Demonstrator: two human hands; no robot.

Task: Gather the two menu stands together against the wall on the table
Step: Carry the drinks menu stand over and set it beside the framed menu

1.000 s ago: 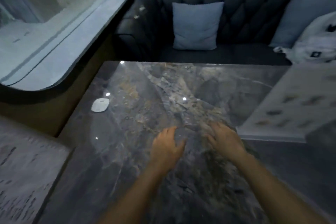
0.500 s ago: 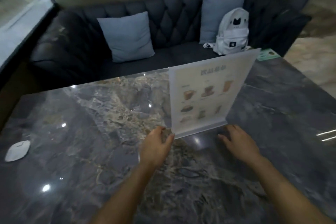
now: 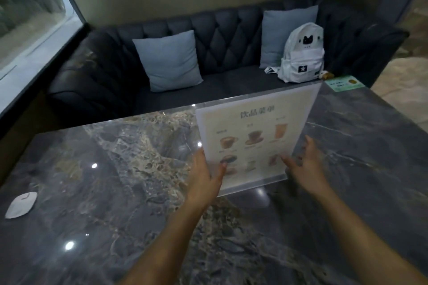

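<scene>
One dark marble table (image 3: 115,227) fills the lower two thirds of the frame, its grey top crossed by a pale brown veined patch running from the upper middle down to the bottom centre. Behind it, across the upper middle, stands one dark tufted sofa (image 3: 222,30). On the sofa sit two pale blue cushions: one (image 3: 169,60) left of centre, one (image 3: 281,30) toward the upper right, partly covered by one white backpack (image 3: 301,55) with a dark cat face and a star patch. A window (image 3: 27,18) occupies the upper left edge.

Only one menu stand (image 3: 252,136) is in view. It stands upright on the table right of centre, a clear acrylic holder with a cream sheet showing a heading and rows of drink pictures, its base resting on the tabletop well away from the wall side at the left.

Two bare forearms reach up from the bottom edge. The left hand (image 3: 206,176) is at the stand's lower left edge, thumb across the front face and fingers seemingly behind it, grasping it. The right hand (image 3: 303,164) is at the lower right edge with fingers spread; whether it touches the stand cannot be told.

One small green card (image 3: 344,83) lies at the table's far right corner. One small white oval object (image 3: 20,205) lies near the left edge.
</scene>
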